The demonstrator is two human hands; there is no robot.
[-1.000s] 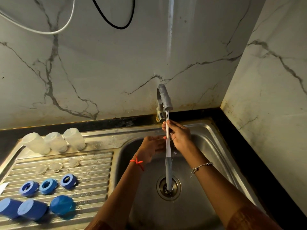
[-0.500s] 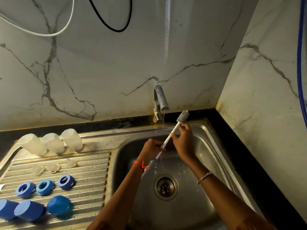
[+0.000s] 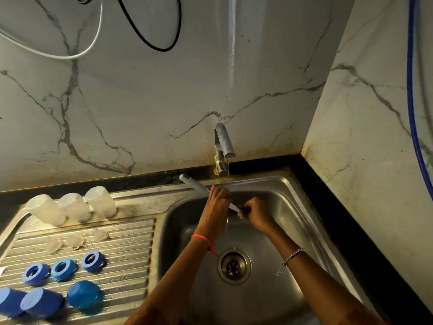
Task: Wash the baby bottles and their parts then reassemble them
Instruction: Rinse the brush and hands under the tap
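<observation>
Three clear bottles (image 3: 46, 212) (image 3: 74, 206) (image 3: 100, 201), three clear nipples (image 3: 54, 246) (image 3: 75, 241) (image 3: 101, 234), three blue rings (image 3: 36, 273) (image 3: 63, 269) (image 3: 93, 261) and three blue caps (image 3: 9, 301) (image 3: 42, 302) (image 3: 83, 294) at left; one bottle brush (image 3: 194, 184), one tap (image 3: 223, 141).

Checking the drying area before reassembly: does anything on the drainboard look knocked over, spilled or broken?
Nothing stands out. Three clear bottles stand in a row at the back of the drainboard, with nipples, blue rings and blue caps lined up in front. No cracks or spills show.

Single head view, looking down, close over sink (image 3: 293, 191), facing wall.
</observation>
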